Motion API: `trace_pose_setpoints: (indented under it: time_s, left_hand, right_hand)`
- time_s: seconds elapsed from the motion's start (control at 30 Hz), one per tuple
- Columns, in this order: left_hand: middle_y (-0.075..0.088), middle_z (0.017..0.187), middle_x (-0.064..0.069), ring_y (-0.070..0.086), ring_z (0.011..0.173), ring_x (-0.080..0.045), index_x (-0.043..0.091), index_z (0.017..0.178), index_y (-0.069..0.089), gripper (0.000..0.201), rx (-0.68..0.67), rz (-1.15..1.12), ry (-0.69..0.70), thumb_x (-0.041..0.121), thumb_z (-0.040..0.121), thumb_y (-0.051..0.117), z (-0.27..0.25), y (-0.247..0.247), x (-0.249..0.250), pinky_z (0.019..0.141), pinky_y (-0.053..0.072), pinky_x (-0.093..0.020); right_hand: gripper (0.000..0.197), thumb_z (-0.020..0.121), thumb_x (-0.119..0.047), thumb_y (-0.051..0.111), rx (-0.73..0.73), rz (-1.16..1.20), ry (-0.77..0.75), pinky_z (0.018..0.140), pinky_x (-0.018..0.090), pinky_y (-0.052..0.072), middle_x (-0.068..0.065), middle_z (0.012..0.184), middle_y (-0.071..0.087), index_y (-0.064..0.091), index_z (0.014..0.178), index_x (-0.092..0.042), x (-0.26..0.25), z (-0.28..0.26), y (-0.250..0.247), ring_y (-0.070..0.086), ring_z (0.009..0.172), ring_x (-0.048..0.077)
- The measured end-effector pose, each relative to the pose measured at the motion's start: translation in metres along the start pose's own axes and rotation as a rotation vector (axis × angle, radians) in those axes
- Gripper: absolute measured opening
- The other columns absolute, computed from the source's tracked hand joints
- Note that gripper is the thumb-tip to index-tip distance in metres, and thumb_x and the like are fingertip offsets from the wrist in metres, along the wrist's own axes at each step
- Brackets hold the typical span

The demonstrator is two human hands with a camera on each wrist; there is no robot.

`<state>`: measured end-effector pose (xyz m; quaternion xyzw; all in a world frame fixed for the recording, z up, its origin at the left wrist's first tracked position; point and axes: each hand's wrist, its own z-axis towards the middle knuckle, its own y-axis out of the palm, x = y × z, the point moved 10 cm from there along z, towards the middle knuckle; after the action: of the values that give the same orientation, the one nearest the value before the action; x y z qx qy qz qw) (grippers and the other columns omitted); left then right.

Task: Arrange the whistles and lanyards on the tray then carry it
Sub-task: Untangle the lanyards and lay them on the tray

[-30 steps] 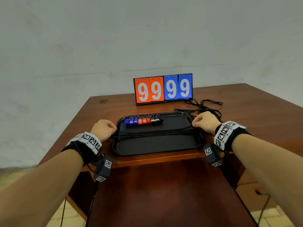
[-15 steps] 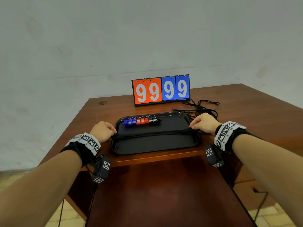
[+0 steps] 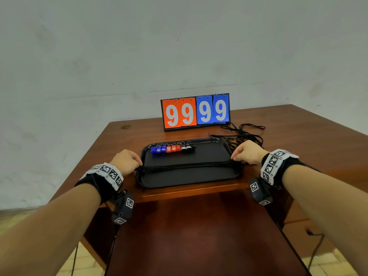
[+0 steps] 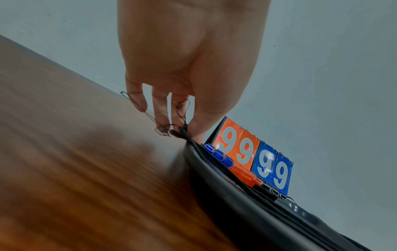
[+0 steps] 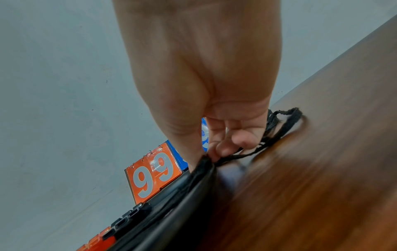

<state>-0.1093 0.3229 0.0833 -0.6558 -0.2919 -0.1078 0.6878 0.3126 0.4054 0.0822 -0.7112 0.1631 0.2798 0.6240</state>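
A black tray (image 3: pixel 189 178) lies near the table's front edge. Along its far side runs a row of blue, red and black whistles (image 3: pixel 172 149). A bundle of black lanyards (image 3: pixel 187 165) stretches straight across the tray from rim to rim. My left hand (image 3: pixel 137 163) pinches the bundle's end at the left rim; in the left wrist view thumb and fingers (image 4: pixel 178 122) close on the cords (image 4: pixel 182 134). My right hand (image 3: pixel 236 156) pinches the other end at the right rim, and its fingertips (image 5: pixel 223 149) hold cords (image 5: pixel 279 134) that trail onto the wood.
A flip scoreboard (image 3: pixel 196 112) reading 99 99 stands behind the tray. Loose black lanyards (image 3: pixel 245 134) lie in a tangle beside the tray's far right corner. The wooden table (image 3: pixel 123 140) meets a grey wall at the back, and a lower dark surface sits below its front edge.
Both hands have barely moved and still hold the lanyard bundle across the tray. The view has shifted slightly.
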Motion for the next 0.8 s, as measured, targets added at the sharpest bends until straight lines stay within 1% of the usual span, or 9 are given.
trace_pose_setpoints:
  time_s: [0.17, 0.23, 0.3, 0.37, 0.47, 0.57, 0.67, 0.73, 0.8]
  left_hand:
    - [0.073, 0.085, 0.003, 0.067, 0.085, -0.017, 0.023, 0.07, 0.077, 0.023, -0.024, 0.016, 0.012, 0.011, 0.084, 0.063, -0.002, 0.002, 0.003, 0.074, 0.051, -0.029]
    - [0.073, 0.084, 0.004, 0.067, 0.085, -0.018, 0.024, 0.069, 0.076, 0.02, -0.025, 0.054, 0.009, 0.016, 0.083, 0.065, -0.004, 0.0, 0.006, 0.072, 0.049, -0.029]
    - [0.072, 0.087, 0.007, 0.066, 0.085, -0.018, 0.026, 0.074, 0.075, 0.016, 0.01, 0.112, -0.005, 0.021, 0.082, 0.062, -0.007, -0.006, 0.012, 0.07, 0.049, -0.027]
    - [0.071, 0.09, 0.01, 0.065, 0.087, -0.018, 0.03, 0.08, 0.073, 0.015, 0.066, 0.152, -0.014, 0.026, 0.082, 0.059, -0.01, -0.011, 0.022, 0.073, 0.051, -0.029]
    - [0.069, 0.096, 0.01, 0.063, 0.092, -0.018, 0.033, 0.088, 0.071, 0.014, 0.117, 0.164, 0.02, 0.03, 0.085, 0.058, -0.012, -0.01, 0.048, 0.08, 0.052, -0.033]
    - [0.068, 0.101, 0.008, 0.063, 0.096, -0.018, 0.033, 0.086, 0.068, 0.011, 0.089, 0.14, 0.082, 0.03, 0.088, 0.058, -0.01, 0.006, 0.082, 0.088, 0.053, -0.039]
    - [0.067, 0.102, 0.007, 0.062, 0.098, -0.017, 0.033, 0.082, 0.066, 0.012, 0.051, 0.117, 0.153, 0.029, 0.091, 0.059, -0.009, 0.024, 0.121, 0.093, 0.052, -0.042]
    - [0.068, 0.106, 0.005, 0.062, 0.101, -0.018, 0.031, 0.086, 0.068, 0.013, 0.023, 0.09, 0.205, 0.027, 0.092, 0.057, -0.007, 0.038, 0.148, 0.094, 0.051, -0.041]
    - [0.068, 0.111, 0.004, 0.062, 0.104, -0.018, 0.029, 0.092, 0.071, 0.017, 0.001, 0.07, 0.24, 0.024, 0.092, 0.055, -0.003, 0.05, 0.172, 0.096, 0.051, -0.041]
  right_hand:
    - [0.009, 0.089, -0.01, 0.068, 0.012, 0.04, -0.013, 0.038, 0.006, 0.035, -0.002, 0.076, 0.066, 0.075, 0.092, -0.015, -0.002, -0.005, -0.003, 0.055, 0.057, 0.005]
    - [0.009, 0.089, -0.012, 0.067, 0.042, 0.056, -0.022, 0.042, 0.01, 0.038, -0.004, 0.076, 0.066, 0.075, 0.093, -0.015, -0.003, -0.007, -0.008, 0.056, 0.059, 0.006]
    - [0.01, 0.089, -0.012, 0.067, 0.085, 0.072, -0.038, 0.051, 0.011, 0.038, -0.009, 0.073, 0.064, 0.076, 0.094, -0.014, -0.002, -0.008, -0.015, 0.058, 0.066, 0.005]
    - [0.011, 0.09, -0.012, 0.065, 0.119, 0.091, -0.047, 0.053, 0.01, 0.037, -0.009, 0.073, 0.064, 0.076, 0.094, -0.011, -0.002, -0.011, -0.022, 0.055, 0.065, 0.001]
    - [0.012, 0.091, -0.014, 0.064, 0.149, 0.098, -0.062, 0.057, 0.013, 0.039, -0.006, 0.086, 0.067, 0.075, 0.096, -0.012, 0.001, -0.012, -0.031, 0.056, 0.07, 0.002]
    - [0.012, 0.092, -0.014, 0.063, 0.156, 0.129, -0.048, 0.053, 0.013, 0.041, -0.006, 0.083, 0.067, 0.074, 0.098, -0.014, 0.008, -0.015, -0.039, 0.061, 0.068, 0.007]
    - [0.012, 0.091, -0.016, 0.064, 0.147, 0.145, -0.043, 0.056, 0.017, 0.045, 0.0, 0.09, 0.071, 0.072, 0.099, -0.019, 0.015, -0.014, -0.046, 0.067, 0.072, 0.013]
    - [0.013, 0.09, -0.016, 0.064, 0.145, 0.155, -0.046, 0.058, 0.016, 0.046, 0.0, 0.091, 0.071, 0.071, 0.1, -0.02, 0.018, -0.013, -0.052, 0.066, 0.072, 0.012]
    - [0.013, 0.09, -0.014, 0.063, 0.161, 0.164, -0.062, 0.056, 0.013, 0.044, -0.001, 0.089, 0.071, 0.071, 0.1, -0.017, 0.02, -0.01, -0.06, 0.064, 0.069, 0.008]
